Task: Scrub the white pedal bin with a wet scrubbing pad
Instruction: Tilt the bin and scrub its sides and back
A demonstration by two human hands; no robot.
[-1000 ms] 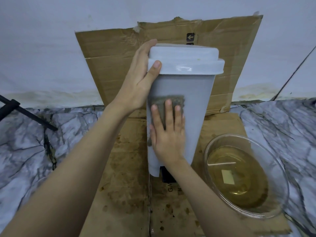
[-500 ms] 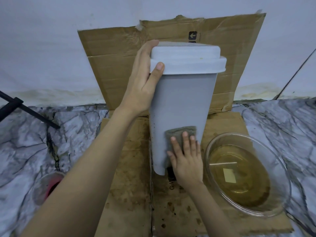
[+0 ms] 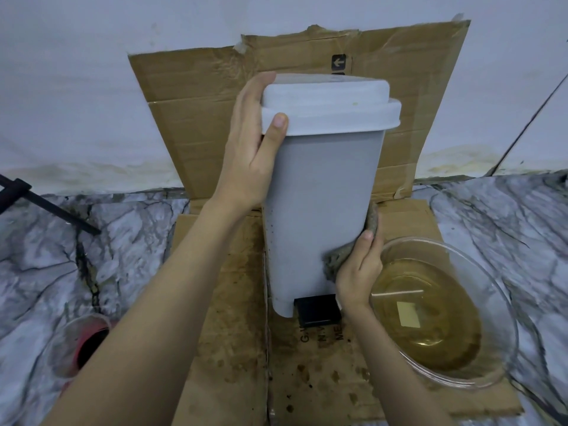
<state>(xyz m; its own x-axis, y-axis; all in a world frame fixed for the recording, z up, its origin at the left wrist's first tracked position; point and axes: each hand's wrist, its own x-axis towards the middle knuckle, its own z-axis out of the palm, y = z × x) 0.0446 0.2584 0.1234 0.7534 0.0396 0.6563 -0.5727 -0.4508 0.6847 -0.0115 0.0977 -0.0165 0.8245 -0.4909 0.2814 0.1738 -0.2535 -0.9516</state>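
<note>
Cardboard (image 3: 233,302) lies under the white bin (image 3: 322,192), which stands upright before us. Our left hand (image 3: 249,149) grips its lid edge (image 3: 332,115), thumb on the front. Our right hand (image 3: 358,272) presses the scrubbing pad (image 3: 338,258) around the bin's lower right corner, just above the black pedal (image 3: 316,309). A glass bowl (image 3: 491,302) of brownish water sits just beside it.
</note>
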